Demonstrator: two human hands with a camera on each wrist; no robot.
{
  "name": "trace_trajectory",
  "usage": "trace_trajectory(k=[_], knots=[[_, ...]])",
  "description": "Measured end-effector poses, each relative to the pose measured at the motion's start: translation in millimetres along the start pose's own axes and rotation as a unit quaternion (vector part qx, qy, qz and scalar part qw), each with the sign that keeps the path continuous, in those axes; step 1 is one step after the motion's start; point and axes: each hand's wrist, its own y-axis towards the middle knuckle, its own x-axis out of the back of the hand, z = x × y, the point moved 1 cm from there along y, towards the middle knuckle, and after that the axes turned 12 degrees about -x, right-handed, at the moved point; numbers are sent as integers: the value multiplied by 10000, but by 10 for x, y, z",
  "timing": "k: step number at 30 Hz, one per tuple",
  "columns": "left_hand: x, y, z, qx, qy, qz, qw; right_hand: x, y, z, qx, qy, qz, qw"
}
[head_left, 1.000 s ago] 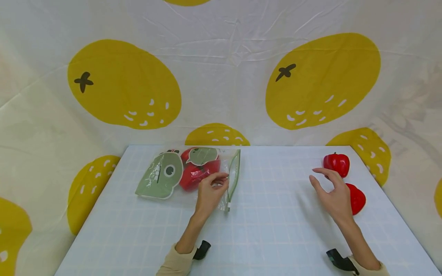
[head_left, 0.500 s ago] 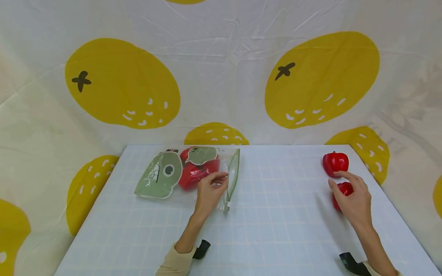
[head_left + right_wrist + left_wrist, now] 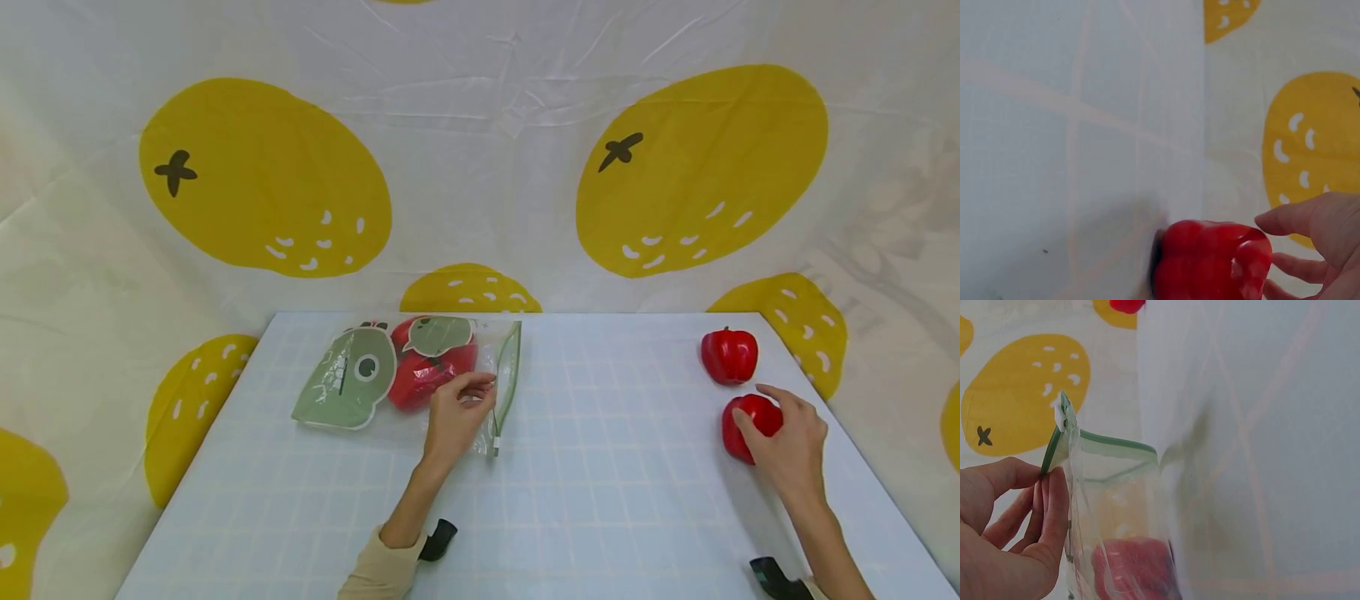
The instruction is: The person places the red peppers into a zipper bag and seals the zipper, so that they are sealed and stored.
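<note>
My left hand (image 3: 459, 417) pinches the green-edged mouth of a clear zip bag (image 3: 347, 387) between thumb and fingertips. In the left wrist view the bag's mouth (image 3: 1119, 445) gapes, with its white slider (image 3: 1059, 415) above my fingers. Red bell peppers (image 3: 435, 377) show through the bag's print. On the right, my right hand (image 3: 793, 442) spreads thumb and fingers around the nearer loose red bell pepper (image 3: 759, 412). In the right wrist view the thumb tip is just off this pepper (image 3: 1210, 259), with the fingers close beside it.
Another red bell pepper (image 3: 729, 357) stands just behind the nearer one, by the table's back right corner. The pale checked table (image 3: 600, 500) stretches between bag and loose peppers. A white curtain (image 3: 480, 183) with yellow fruit prints hangs behind and at both sides.
My right hand has moved right and toward me, from beside the far pepper to around the nearer one, which is now less covered. The left hand and bag stay put.
</note>
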Motion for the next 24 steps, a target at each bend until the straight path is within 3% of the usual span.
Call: trace_trajectory(k=[10, 18, 24], knots=[[-2, 1, 20, -40, -52, -12, 10000, 5, 20, -34, -737, -385, 286, 9961], [0, -4, 7, -9, -38, -13, 10000, 71, 27, 8, -754, -645, 276, 9947], [0, -2, 0, -21, -28, -23, 10000, 68, 16, 62, -593, -324, 251, 9974]])
